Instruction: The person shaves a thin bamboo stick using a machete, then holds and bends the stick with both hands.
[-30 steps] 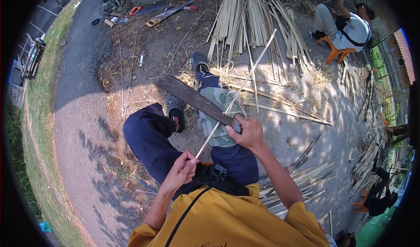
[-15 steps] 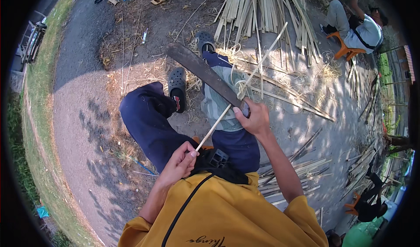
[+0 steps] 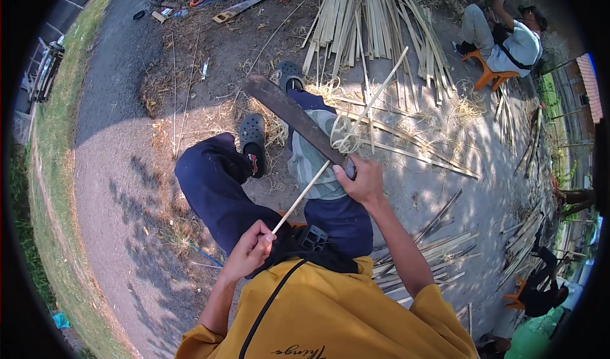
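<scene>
My right hand (image 3: 363,182) is closed around the handle of a machete (image 3: 289,114), whose broad dark blade points forward and left over my right leg. Between my left hand's (image 3: 253,248) pinched fingers is the near end of a thin pale bamboo strip (image 3: 301,197). The strip runs up under the blade close to the handle and continues beyond it, forward and right. Curled shavings (image 3: 344,136) bunch just past the blade. Beneath, a camouflage-patterned cloth (image 3: 311,184) covers my right knee. The exact contact between edge and strip is hidden by the blade.
Long split bamboo strips (image 3: 356,22) fan out on the ground ahead, and another pile (image 3: 426,257) lies to my right. Saws (image 3: 248,4) rest at the far left. A person on an orange stool (image 3: 488,73) sits far right; others sit at lower right.
My left hand has drawn back toward my body with the strip, whose far end has come nearer. The curl of shavings past the blade has grown looser and larger. My right hand still grips the machete.
</scene>
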Tool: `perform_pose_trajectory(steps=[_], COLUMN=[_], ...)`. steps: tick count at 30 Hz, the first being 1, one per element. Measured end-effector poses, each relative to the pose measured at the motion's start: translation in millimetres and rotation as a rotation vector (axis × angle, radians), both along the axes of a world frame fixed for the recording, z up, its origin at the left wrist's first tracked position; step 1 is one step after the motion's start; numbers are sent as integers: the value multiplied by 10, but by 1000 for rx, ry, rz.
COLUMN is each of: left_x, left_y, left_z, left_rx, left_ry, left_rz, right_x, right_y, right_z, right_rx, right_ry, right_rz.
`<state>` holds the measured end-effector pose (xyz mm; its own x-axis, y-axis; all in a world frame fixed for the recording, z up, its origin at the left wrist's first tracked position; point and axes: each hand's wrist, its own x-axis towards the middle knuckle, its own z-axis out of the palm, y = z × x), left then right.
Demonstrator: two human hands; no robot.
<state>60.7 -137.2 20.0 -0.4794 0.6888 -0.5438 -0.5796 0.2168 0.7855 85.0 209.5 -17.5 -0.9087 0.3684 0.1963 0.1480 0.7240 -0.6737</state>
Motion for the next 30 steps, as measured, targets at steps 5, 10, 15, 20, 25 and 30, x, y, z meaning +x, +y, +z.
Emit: perform_pose_trajectory(steps=[5, 10, 15, 20, 25, 30], left_x=[-318, -319, -465, -539, -609, -411], left_y=[-25, 549, 1075, 1353, 1687, 1290], left_z=[12, 325, 207, -110, -366, -241], left_rx=[-187, -445, -153, -56, -41, -106], left_ry=[156, 735, 392, 440, 620, 524], left_rz=[-199, -152, -130, -31, 141, 102], right_x=[-17, 9, -1, 52, 47, 53], right_y=[-29, -57, -89, -45, -53, 88], right_z=[-14, -14, -40, -89, 25, -49], right_rx=[21, 46, 59, 31, 51, -49], right_ry=[-65, -16, -22, -8, -59, -76], right_rz=[-6, -49, -70, -83, 31, 14])
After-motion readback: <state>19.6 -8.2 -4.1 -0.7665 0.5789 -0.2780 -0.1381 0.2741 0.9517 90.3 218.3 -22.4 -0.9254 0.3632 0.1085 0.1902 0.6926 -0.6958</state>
